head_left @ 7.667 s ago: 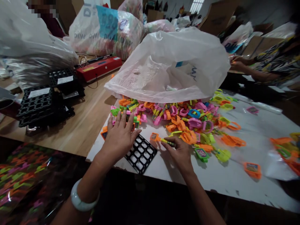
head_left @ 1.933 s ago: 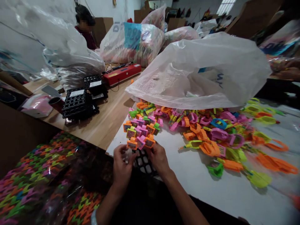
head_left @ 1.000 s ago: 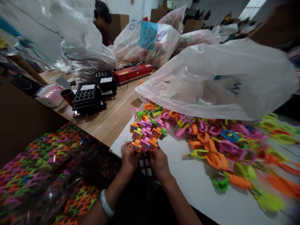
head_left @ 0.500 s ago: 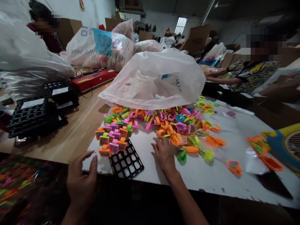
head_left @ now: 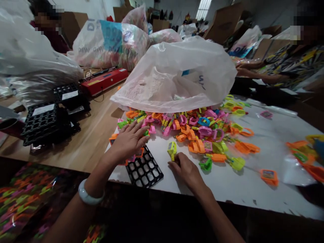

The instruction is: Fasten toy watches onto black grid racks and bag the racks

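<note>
My left hand [head_left: 128, 141] lies with fingers spread over the filled part of a black grid tray [head_left: 149, 177]. Orange, pink and green toy watches show around its edges; most of those under it are hidden. My right hand [head_left: 188, 170] pinches a yellow toy watch [head_left: 172, 147] by its strap end, the face upright, just right of the tray. The near rows of the tray hold nothing. A heap of bright toy watches [head_left: 188, 133] spills out behind my right hand, with a green one [head_left: 205, 164] close to its fingers.
A large translucent bag [head_left: 174, 81] stands behind the heap. To the left are stacked black trays [head_left: 40, 121] and a red sealing machine [head_left: 105, 81]. An orange toy watch [head_left: 269, 177] lies to the right. More colourful pieces [head_left: 25, 199] sit low at left. Co-workers are beyond.
My left hand has moved up and right from the table edge onto the watches in the tray. My right hand has picked up a yellow toy watch. The view has shifted slightly.
</note>
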Available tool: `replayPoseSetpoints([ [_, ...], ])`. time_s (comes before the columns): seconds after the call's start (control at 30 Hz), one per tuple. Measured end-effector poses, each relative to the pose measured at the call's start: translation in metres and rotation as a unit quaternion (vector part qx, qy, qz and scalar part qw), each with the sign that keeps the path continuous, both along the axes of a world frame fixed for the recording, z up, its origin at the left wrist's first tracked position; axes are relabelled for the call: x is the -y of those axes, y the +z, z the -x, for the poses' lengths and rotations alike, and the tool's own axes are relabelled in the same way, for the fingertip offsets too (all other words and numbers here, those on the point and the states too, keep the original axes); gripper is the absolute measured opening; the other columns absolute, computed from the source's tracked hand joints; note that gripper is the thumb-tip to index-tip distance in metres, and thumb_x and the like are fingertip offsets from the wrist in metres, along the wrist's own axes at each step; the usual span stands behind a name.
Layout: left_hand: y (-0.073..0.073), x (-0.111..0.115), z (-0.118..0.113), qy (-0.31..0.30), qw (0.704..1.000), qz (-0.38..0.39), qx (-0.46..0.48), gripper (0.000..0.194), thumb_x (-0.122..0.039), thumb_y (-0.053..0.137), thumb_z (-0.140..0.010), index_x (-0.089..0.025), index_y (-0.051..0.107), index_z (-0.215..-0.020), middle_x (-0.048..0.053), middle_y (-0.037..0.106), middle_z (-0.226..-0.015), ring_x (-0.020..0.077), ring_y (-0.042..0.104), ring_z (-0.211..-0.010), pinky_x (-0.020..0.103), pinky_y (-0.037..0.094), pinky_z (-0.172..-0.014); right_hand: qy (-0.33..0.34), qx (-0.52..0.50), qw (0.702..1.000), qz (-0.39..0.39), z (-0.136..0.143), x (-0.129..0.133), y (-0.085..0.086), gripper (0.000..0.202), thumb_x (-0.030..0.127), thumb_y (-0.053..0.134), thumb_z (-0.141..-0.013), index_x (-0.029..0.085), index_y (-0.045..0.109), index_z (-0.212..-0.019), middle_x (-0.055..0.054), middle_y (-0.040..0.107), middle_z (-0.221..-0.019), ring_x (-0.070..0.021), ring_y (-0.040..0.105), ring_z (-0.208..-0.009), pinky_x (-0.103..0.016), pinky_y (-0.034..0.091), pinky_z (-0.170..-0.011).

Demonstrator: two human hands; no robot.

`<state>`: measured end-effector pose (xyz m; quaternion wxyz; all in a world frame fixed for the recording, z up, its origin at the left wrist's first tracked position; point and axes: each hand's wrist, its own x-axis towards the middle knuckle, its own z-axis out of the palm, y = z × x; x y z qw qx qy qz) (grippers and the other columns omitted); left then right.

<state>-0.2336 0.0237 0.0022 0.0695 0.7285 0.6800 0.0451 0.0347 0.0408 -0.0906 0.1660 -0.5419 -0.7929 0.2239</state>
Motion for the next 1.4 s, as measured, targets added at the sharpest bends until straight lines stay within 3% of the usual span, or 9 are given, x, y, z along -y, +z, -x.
replayPoseSetpoints([
  [0.17,0.014,0.006,0.000,-0.016,1.000,0.014,-0.017,0.066,-0.065,0.025,-0.099,-0.031,0.029,-0.156,0.005,0.024,-0.165,0.0298,0.017,-0.154,0.057,0.016,-0.123,-0.014,-0.116,0.988,0.103,0.028,-0.009,0.011,0.012,0.034,0.055,-0.085,0.022,0.054,-0.081,-0.003,0.066,-0.077,-0.0194,0.064,-0.069,-0.031,0.046,-0.066],
  [0.33,0.012,0.007,-0.001,-0.028,0.998,0.024,-0.042,0.058,-0.059,0.028,-0.101,-0.039,0.022,-0.156,-0.001,0.018,-0.166,0.0292,0.015,-0.154,0.058,0.017,-0.122,-0.004,-0.383,0.888,0.255,0.070,-0.007,-0.002,0.027,0.038,0.063,-0.076,0.024,0.050,-0.096,0.001,0.067,-0.082,-0.0170,0.068,-0.063,-0.030,0.054,-0.061],
  [0.43,0.004,0.006,-0.001,-0.015,0.999,0.004,-0.038,0.053,-0.055,0.027,-0.103,-0.040,0.029,-0.154,-0.002,0.023,-0.165,0.0279,0.019,-0.153,0.056,0.022,-0.121,0.025,-0.423,0.863,0.275,0.092,-0.003,-0.009,0.026,0.036,0.063,-0.075,0.022,0.053,-0.094,-0.001,0.069,-0.079,-0.0179,0.068,-0.066,-0.031,0.056,-0.067],
  [0.6,-0.001,0.007,0.002,-0.020,0.999,-0.018,-0.036,0.049,-0.050,0.027,-0.104,-0.039,0.035,-0.152,-0.003,0.025,-0.164,0.0265,0.021,-0.153,0.054,0.025,-0.120,0.066,-0.344,0.920,0.178,0.108,-0.003,-0.008,0.013,0.031,0.058,-0.080,0.020,0.063,-0.086,-0.003,0.070,-0.076,-0.0198,0.066,-0.070,-0.029,0.053,-0.063],
  [0.8,0.002,0.007,0.001,-0.020,0.999,0.002,-0.029,0.054,-0.053,0.027,-0.103,-0.037,0.030,-0.154,0.000,0.024,-0.165,0.0273,0.020,-0.153,0.052,0.024,-0.120,0.109,-0.248,0.962,0.015,0.112,0.004,-0.020,0.021,0.025,0.050,-0.089,0.019,0.065,-0.103,-0.008,0.071,-0.096,-0.0207,0.066,-0.084,-0.029,0.052,-0.074],
  [1.03,0.001,0.007,-0.003,-0.026,0.999,-0.024,-0.041,0.060,-0.064,0.031,-0.098,-0.040,0.034,-0.152,0.002,0.027,-0.165,0.0324,0.026,-0.151,0.057,0.026,-0.118,0.148,-0.128,0.981,0.010,0.118,0.008,-0.021,0.031,0.017,0.048,-0.090,0.017,0.062,-0.118,-0.011,0.070,-0.105,-0.0224,0.065,-0.087,-0.029,0.050,-0.071],
  [1.13,0.000,0.009,-0.002,-0.015,0.998,-0.041,-0.051,0.058,-0.063,0.031,-0.099,-0.039,0.038,-0.151,0.003,0.032,-0.163,0.0321,0.029,-0.150,0.055,0.027,-0.118,0.169,-0.162,0.972,0.020,0.102,-0.009,-0.008,0.033,0.009,0.050,-0.083,0.020,0.064,-0.110,-0.006,0.070,-0.097,-0.0195,0.064,-0.085,-0.028,0.051,-0.075],
  [1.23,-0.002,0.011,-0.002,0.003,0.997,-0.046,-0.058,0.056,-0.060,0.030,-0.100,-0.038,0.039,-0.151,0.005,0.033,-0.163,0.0331,0.030,-0.150,0.056,0.029,-0.117,0.088,-0.174,0.978,-0.079,0.084,-0.044,0.001,0.037,0.008,0.045,-0.087,0.021,0.066,-0.115,-0.010,0.066,-0.111,-0.0219,0.062,-0.101,-0.034,0.050,-0.091],
  [1.4,-0.004,0.013,-0.001,0.030,0.997,-0.057,-0.053,0.055,-0.057,0.031,-0.101,-0.035,0.038,-0.152,0.008,0.033,-0.162,0.0338,0.028,-0.150,0.059,0.030,-0.116,0.049,-0.068,0.985,-0.149,0.071,-0.084,-0.007,0.037,0.013,0.056,-0.086,0.021,0.065,-0.121,-0.014,0.057,-0.129,-0.0286,0.053,-0.119,-0.045,0.046,-0.102],
])
